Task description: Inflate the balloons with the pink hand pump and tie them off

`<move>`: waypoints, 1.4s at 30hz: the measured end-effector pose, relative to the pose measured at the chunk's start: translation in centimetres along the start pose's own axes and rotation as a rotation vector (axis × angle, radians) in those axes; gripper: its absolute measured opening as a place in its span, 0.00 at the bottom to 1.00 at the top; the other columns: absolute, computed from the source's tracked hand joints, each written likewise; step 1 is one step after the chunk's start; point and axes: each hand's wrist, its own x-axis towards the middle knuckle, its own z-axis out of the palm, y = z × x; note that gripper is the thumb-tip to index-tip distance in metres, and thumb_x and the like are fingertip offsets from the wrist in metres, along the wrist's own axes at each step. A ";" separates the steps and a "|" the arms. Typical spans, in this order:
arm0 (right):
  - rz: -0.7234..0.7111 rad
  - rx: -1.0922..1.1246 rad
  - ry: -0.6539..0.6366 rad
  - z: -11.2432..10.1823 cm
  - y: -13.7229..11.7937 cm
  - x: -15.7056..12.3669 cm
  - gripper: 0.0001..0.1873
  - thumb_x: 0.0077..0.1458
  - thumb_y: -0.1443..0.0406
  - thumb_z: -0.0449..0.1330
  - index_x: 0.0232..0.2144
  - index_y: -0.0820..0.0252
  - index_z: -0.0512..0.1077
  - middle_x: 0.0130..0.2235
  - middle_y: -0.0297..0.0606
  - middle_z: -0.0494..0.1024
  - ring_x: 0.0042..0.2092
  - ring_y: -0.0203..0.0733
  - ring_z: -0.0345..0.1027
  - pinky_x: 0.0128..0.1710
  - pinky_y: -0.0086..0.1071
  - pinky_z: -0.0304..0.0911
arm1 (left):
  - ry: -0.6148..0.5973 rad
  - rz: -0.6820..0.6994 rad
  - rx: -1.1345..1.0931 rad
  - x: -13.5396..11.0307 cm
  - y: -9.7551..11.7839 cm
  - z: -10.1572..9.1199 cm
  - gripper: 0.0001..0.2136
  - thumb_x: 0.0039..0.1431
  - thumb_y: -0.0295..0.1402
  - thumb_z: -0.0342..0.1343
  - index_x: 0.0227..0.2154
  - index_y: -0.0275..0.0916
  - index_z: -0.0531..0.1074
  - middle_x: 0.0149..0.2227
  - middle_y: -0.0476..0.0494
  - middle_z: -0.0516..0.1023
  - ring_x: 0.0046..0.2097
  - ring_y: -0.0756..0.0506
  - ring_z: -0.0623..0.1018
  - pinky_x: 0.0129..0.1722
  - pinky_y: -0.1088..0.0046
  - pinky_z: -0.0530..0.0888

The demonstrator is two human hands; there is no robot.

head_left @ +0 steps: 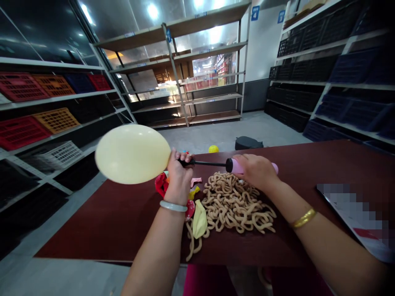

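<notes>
A pale yellow inflated balloon (132, 154) hangs in the air at the left, its neck end at my left hand (179, 172). That hand is closed around the balloon's neck and the black end of a hand balloon pump (210, 163); the fingers partly hide the join. My right hand (256, 170) is wrapped round the pump's pink barrel, with the black rod drawn out between both hands. Below lie limp balloons: a pale yellow one (200, 219), a red one (161, 185) and a dotted red one (190, 209). Beside them is a heap of tan, curled, rope-like pieces (234, 201).
A dark red table (101, 230) spans the front. On its right lies a flat, partly blurred-out item (354, 218). Beyond the table are a yellow ball-like object (213, 149) and a dark grey item (248, 142). Shelves with crates (55, 120) line both sides.
</notes>
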 end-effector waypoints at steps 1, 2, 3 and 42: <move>-0.008 -0.005 0.016 -0.2 0.3 0.0 0.25 0.52 0.53 0.59 0.49 0.59 0.66 0.40 0.42 0.75 0.41 0.47 0.68 0.37 0.35 0.54 | -0.008 0.030 0.000 0.2 0.8 -0.1 0.17 0.59 0.34 0.52 0.20 0.40 0.52 0.15 0.57 0.53 0.17 0.54 0.59 0.30 0.71 0.68; -0.016 -0.011 0.032 -0.5 0.5 0.0 0.25 0.53 0.53 0.58 0.49 0.60 0.66 0.41 0.42 0.75 0.42 0.48 0.67 0.38 0.35 0.54 | -0.018 0.054 0.000 0.4 1.3 0.0 0.17 0.59 0.35 0.53 0.20 0.40 0.51 0.15 0.58 0.53 0.17 0.54 0.59 0.30 0.71 0.69; -0.019 -0.020 0.047 -0.7 0.6 0.0 0.25 0.53 0.53 0.57 0.49 0.61 0.66 0.42 0.43 0.75 0.42 0.48 0.67 0.38 0.36 0.54 | -0.027 0.071 -0.004 0.4 1.6 0.0 0.18 0.59 0.36 0.53 0.20 0.40 0.51 0.14 0.58 0.53 0.17 0.54 0.58 0.30 0.71 0.69; -0.006 -0.070 0.041 -0.9 -0.6 -0.6 0.25 0.52 0.53 0.58 0.49 0.62 0.66 0.40 0.44 0.75 0.40 0.49 0.66 0.37 0.37 0.53 | -0.047 0.008 -0.079 -1.0 -1.8 0.2 0.17 0.57 0.35 0.55 0.20 0.40 0.52 0.16 0.58 0.53 0.17 0.55 0.58 0.32 0.72 0.68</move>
